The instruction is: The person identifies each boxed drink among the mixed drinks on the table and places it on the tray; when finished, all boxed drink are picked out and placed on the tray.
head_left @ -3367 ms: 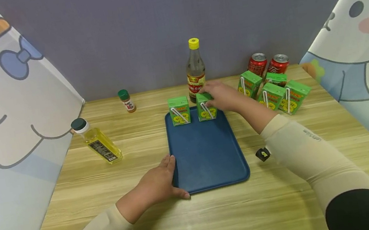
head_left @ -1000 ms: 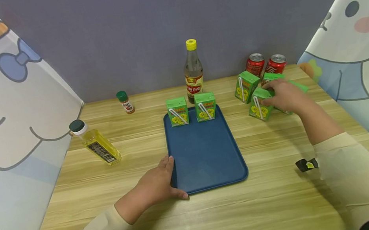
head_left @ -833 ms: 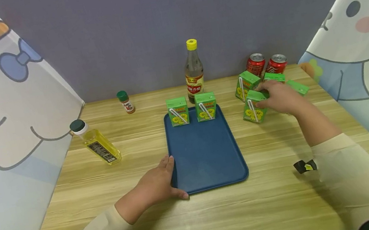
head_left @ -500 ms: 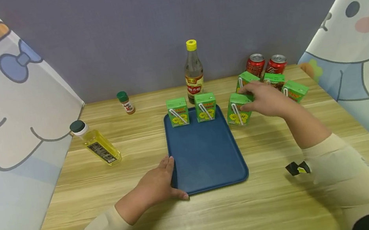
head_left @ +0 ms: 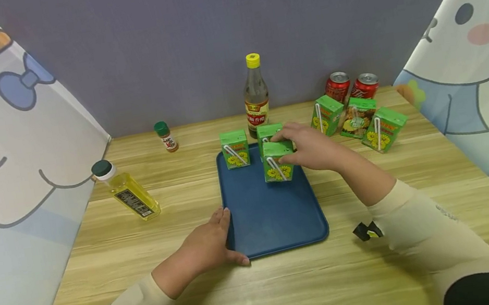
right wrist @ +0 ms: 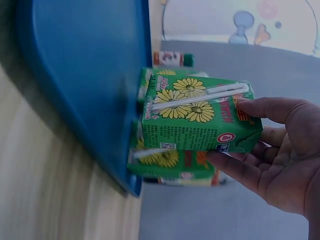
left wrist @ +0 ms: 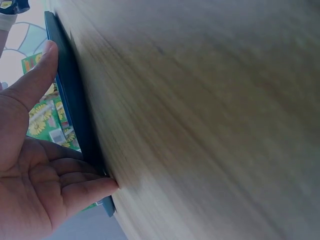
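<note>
My right hand [head_left: 312, 147] pinches the top of a green drink carton [head_left: 278, 163] with a white straw, thumb on the near side and fingers behind. This carton is upright over the far right part of the blue tray [head_left: 272, 211]. In the right wrist view the held carton [right wrist: 195, 112] overlaps another carton [right wrist: 172, 162] behind it. Two cartons stand along the tray's far edge: the left carton [head_left: 235, 149] and the right carton [head_left: 265, 132], now partly hidden. My left hand [head_left: 206, 242] rests spread against the tray's near left corner; its thumb [left wrist: 37, 75] lies at the rim.
Three more cartons [head_left: 355, 119] stand at the right, before two red cans [head_left: 338, 87]. Behind the tray is a vinegar-style bottle [head_left: 257, 98] with a yellow cap. Left are a small green-capped shaker [head_left: 166, 137] and an oil bottle [head_left: 129, 193]. A grey wall [head_left: 191, 49] closes the back.
My right hand released the far-edge carton, reached right, gripped another from the group and carried it left over the tray. My left hand stays at the tray's corner.
</note>
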A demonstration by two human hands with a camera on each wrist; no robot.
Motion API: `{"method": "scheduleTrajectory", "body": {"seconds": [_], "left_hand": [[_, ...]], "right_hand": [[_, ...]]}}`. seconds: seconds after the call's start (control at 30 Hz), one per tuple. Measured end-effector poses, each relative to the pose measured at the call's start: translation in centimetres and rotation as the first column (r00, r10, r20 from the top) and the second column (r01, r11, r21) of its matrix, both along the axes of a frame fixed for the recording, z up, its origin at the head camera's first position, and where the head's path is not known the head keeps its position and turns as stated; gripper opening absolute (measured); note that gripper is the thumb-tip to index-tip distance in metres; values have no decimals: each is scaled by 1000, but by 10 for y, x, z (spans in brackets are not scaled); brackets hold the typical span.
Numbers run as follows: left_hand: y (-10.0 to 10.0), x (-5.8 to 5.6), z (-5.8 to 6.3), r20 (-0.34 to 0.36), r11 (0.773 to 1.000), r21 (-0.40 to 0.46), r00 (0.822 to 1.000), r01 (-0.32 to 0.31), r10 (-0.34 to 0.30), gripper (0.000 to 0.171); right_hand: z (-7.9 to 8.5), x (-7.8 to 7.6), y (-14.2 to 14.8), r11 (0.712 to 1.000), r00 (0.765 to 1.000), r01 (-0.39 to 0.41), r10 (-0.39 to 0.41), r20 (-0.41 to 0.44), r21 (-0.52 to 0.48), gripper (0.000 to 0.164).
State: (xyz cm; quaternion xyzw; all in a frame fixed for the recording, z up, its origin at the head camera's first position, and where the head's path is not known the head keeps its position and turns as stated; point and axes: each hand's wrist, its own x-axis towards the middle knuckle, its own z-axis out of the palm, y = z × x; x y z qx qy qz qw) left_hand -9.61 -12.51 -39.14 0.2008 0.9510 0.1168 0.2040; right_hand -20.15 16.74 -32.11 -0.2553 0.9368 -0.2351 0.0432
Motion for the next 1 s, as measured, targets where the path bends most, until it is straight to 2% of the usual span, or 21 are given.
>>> {"method": "scheduleTrajectory", "body": {"seconds": [0.2, 0.37, 0.63, 1.0], "left_hand": [[0, 0, 0, -3, 1000, 1, 1000, -4, 4, 127], [0, 0, -1, -7, 1000, 8, 1000, -6, 6, 127], [0, 0, -1, -6, 1000, -2, 1000, -4, 4, 127], [0, -1, -1, -11, 1000, -13, 1000, 4, -5, 126]], "right_hand": [[-14, -4, -27, 998, 998, -57, 57, 1, 20, 50], [-23, -4, -44, 998, 998, -60, 59, 23, 27, 50], [-25, -4, -62, 997, 997, -69, 69, 34, 15, 51], [-28, -4, -71, 996, 997, -83, 83, 5, 17, 50]]}}
